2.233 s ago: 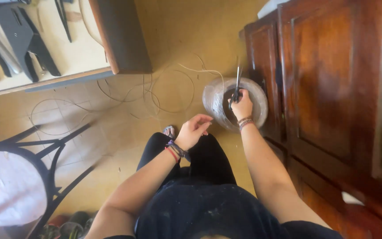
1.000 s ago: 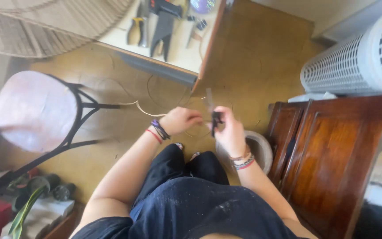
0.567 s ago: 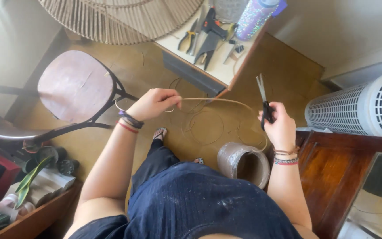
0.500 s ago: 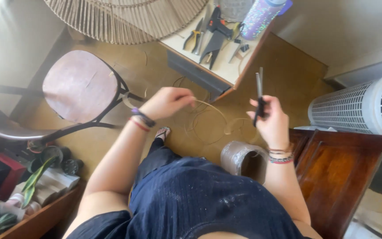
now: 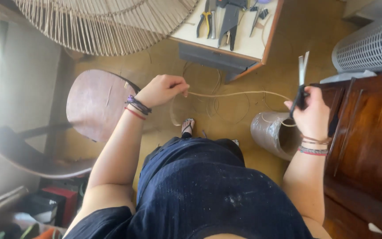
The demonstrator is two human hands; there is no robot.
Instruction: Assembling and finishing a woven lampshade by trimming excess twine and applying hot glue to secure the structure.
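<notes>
My left hand (image 5: 163, 90) is closed on one end of a thin tan cane strand (image 5: 235, 93) that stretches across in front of me. My right hand (image 5: 310, 111) grips black-handled scissors (image 5: 302, 73), blades pointing up and slightly apart, and the strand runs to this hand too. Below the right hand a grey plastic-wrapped roll (image 5: 274, 133) stands on the floor, with the strand leading into it. Loose loops of the same strand lie on the yellow floor (image 5: 226, 116) near my sandalled foot (image 5: 188, 126).
A wooden chair (image 5: 94, 106) stands at my left. A white-topped table (image 5: 233, 37) with pliers and other tools is ahead, beside a large woven cane shade (image 5: 107, 22). A dark wooden cabinet (image 5: 368, 150) and a white perforated tower heater (image 5: 370, 42) are at the right.
My hands have spread apart, pulling the strand out long between them. The scissors came up from the roll on the floor. My view swung left and up toward the table.
</notes>
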